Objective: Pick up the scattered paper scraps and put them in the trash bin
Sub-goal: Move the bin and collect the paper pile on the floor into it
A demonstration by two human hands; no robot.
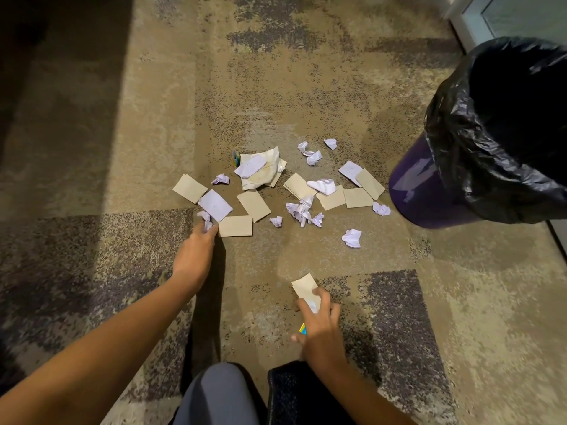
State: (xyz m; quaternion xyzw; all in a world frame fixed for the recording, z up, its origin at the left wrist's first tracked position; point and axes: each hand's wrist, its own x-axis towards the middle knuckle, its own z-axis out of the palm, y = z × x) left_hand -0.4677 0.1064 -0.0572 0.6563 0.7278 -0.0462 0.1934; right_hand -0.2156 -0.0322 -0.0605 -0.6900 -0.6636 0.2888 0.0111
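Observation:
Several paper scraps lie scattered on the carpet: tan rectangles such as one (235, 226) and crumpled white balls such as one (351, 238). My left hand (196, 253) reaches to the pile's left edge and grips a crumpled white scrap (205, 218). My right hand (319, 328) is nearer me and holds a tan scrap (304, 285) together with white paper and a small blue-and-yellow piece (303, 329). The trash bin (429, 191), purple with a black liner, stands at the right.
A larger crumpled sheet (260, 170) with a small coloured carton (235, 157) beside it lies at the pile's far side. My knee (221, 394) shows at the bottom. A white door frame (460, 23) is at the top right. Patterned carpet surrounds the pile.

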